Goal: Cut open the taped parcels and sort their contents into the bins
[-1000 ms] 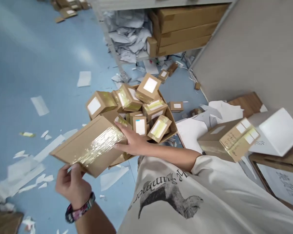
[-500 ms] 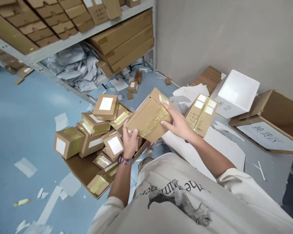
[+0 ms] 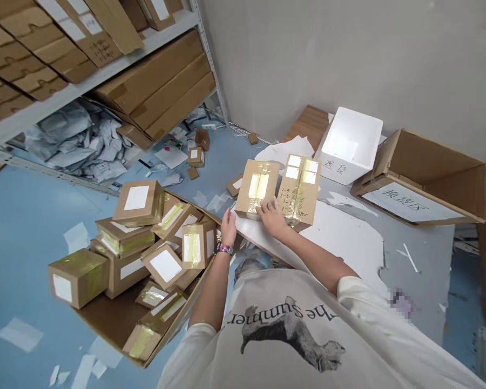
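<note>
A taped cardboard box (image 3: 257,186) with a white label under yellowish tape lies at the near edge of the table. My right hand (image 3: 272,217) rests on its near right corner, fingers spread over the tape and not wrapped round it. My left hand (image 3: 228,229), with a patterned wristband, is beside the box's near left corner, fingers stretched and holding nothing. Right next to this box sits another taped box (image 3: 300,186) with several white labels and handwritten numbers. Left of my left hand, a large open carton (image 3: 93,319) is heaped with small labelled boxes (image 3: 135,202).
A white bin (image 3: 350,143) and an open cardboard box (image 3: 419,178) with a handwritten sign stand at the table's (image 3: 425,259) back right. Metal shelving (image 3: 162,35) with stacked boxes runs along the left. Paper scraps (image 3: 20,334) litter the blue floor.
The box held between both hands has gone right and down onto the table beside the handwritten box. My left hand has come off it. The view has swung right.
</note>
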`<state>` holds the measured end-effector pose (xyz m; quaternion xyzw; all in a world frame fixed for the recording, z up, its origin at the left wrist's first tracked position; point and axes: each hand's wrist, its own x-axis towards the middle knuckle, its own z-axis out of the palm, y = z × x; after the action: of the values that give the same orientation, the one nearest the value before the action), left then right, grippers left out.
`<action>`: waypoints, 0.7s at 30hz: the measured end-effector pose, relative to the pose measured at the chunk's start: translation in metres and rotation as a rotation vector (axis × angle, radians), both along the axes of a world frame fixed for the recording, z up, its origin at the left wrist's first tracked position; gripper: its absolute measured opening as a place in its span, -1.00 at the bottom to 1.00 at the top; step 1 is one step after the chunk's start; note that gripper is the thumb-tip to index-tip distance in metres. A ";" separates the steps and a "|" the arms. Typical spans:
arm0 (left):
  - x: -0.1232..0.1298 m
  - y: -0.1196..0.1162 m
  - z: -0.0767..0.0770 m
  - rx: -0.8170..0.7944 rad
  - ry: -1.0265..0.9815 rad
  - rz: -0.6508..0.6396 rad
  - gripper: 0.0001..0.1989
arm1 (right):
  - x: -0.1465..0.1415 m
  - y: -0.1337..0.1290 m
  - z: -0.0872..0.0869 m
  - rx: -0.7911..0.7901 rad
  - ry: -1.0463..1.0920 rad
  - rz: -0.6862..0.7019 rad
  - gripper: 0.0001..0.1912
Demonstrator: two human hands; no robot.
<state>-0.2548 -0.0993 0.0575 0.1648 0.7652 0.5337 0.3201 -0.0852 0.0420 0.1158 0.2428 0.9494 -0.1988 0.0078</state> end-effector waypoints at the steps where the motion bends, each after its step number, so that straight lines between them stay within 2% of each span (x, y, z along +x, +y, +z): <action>1: -0.006 0.006 0.007 -0.020 0.076 -0.024 -0.29 | 0.004 -0.003 0.001 0.018 0.025 0.011 -0.26; 4: -0.016 0.032 0.032 -0.030 0.356 -0.180 -0.23 | 0.030 -0.022 0.003 0.016 0.161 0.060 -0.48; 6: -0.010 0.053 0.048 0.021 0.542 -0.313 -0.24 | 0.063 -0.044 -0.008 -0.038 0.228 0.049 -0.59; 8: 0.006 0.072 0.060 0.107 0.651 -0.493 -0.30 | 0.101 -0.068 -0.027 -0.121 0.251 -0.083 -0.64; 9: 0.017 0.079 0.063 0.146 0.678 -0.601 -0.33 | 0.119 -0.077 -0.037 -0.169 0.251 -0.192 -0.67; 11: 0.040 0.092 0.065 0.196 0.710 -0.812 -0.37 | 0.151 -0.084 -0.058 -0.287 0.197 -0.552 -0.69; 14: 0.066 0.102 0.055 0.231 0.725 -1.021 -0.40 | 0.176 -0.064 -0.081 -0.469 -0.054 -1.136 -0.66; 15: 0.071 0.103 0.051 0.240 0.727 -1.045 -0.42 | 0.178 -0.052 -0.086 -0.489 -0.104 -1.230 -0.64; 17: 0.073 0.103 0.043 0.255 0.728 -1.045 -0.43 | 0.176 -0.027 -0.097 -0.512 -0.146 -1.313 -0.62; 21: 0.063 0.098 0.037 0.260 0.739 -1.031 -0.42 | 0.159 0.010 -0.119 -0.556 -0.117 -1.321 -0.64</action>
<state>-0.1917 -0.0012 0.0940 0.7216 0.5765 0.3078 0.2283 0.0741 0.0518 -0.0033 0.7658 0.5165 -0.3831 -0.0017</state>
